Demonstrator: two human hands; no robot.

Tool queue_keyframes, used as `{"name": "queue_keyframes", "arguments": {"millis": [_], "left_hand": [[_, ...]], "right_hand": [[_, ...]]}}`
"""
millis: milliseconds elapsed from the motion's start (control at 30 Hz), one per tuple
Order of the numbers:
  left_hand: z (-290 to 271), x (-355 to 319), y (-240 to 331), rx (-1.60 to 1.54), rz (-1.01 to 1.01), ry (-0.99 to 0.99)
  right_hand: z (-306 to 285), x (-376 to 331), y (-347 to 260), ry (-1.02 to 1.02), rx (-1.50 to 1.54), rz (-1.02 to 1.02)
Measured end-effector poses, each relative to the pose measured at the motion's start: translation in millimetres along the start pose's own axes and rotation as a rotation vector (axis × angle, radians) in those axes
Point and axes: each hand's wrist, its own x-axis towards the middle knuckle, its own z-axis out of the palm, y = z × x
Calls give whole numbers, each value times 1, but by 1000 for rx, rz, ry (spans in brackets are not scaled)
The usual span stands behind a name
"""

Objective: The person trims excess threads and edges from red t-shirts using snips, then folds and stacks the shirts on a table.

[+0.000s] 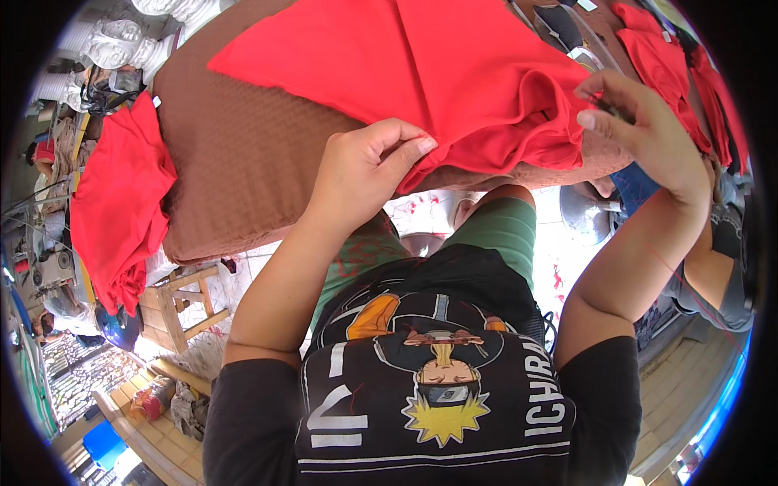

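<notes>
A bright red cloth (348, 49) lies over a brown-covered, padded-looking table (235, 162) in front of me, its right part bunched into loose folds. My left hand (356, 166) is closed at the cloth's near edge, thumb and forefinger pinching the fabric. Beside the bunched folds my right hand (660, 138) is raised, its fingers curled around a small dark tool (613, 111) that looks like thread snips. The fingers hide most of that tool. Its thumb and forefinger are apart, near the cloth's right side.
Another red cloth (126, 202) hangs off the table's left side, above a wooden stool (178, 304). More red cloth (664, 69) lies at the far right. Another person (713, 271) is close by my right arm. White moulded ornaments (113, 42) stand at the far left.
</notes>
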Motion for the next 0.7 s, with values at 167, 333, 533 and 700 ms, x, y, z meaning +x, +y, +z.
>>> {"name": "queue_keyframes", "arguments": {"millis": [167,333,533,700], "left_hand": [[-1,0,-12,-74,-8,-4],[0,4,-9,-99,1,-25],[-2,1,3,67,45,-34],[-2,2,6,130,68,-32]], "right_hand": [[51,15,-21,-185,94,-151],[81,25,-31,-99,12,-415],[84,30,-35,-137,-152,-487],[88,33,-38,-169,-153,-453]]}}
